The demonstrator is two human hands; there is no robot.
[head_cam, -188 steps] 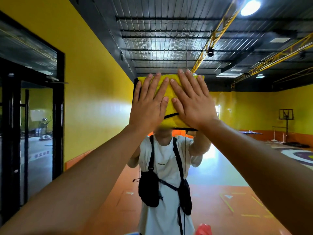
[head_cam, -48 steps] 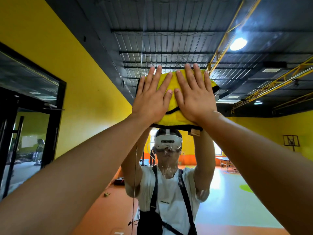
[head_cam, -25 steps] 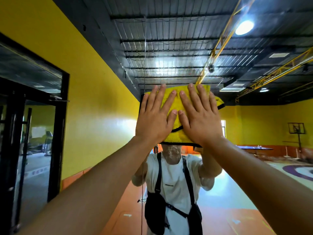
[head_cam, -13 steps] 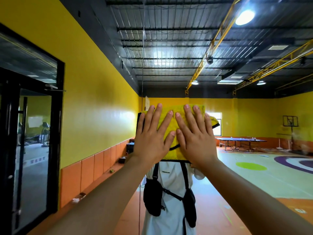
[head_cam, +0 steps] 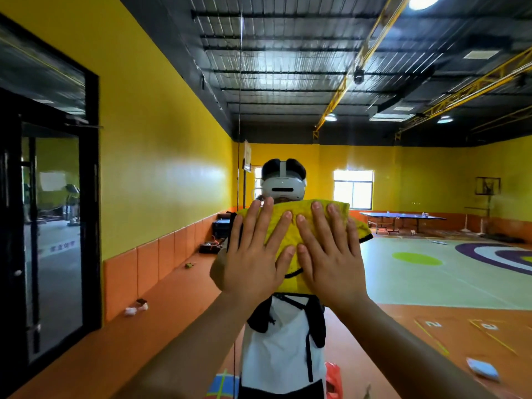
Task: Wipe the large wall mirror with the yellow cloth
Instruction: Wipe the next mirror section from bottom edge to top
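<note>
The large wall mirror fills most of the view and reflects a yellow-walled hall and my own figure. A folded yellow cloth with a black edge lies flat against the glass at chest height. My left hand and my right hand press on it side by side, fingers straight and spread, pointing up. The hands cover most of the cloth; its top edge and right corner show. My reflection stands right behind the cloth, wearing a white headset.
A thin vertical seam runs down the glass just left of my hands. A black-framed glass door stands at far left. Reflected are a table-tennis table, orange wall padding and small items on the orange floor.
Both hands have slid the cloth down the mirror, from above head height to chest height. The headset in my reflection, covered half a second ago, shows above the cloth.
</note>
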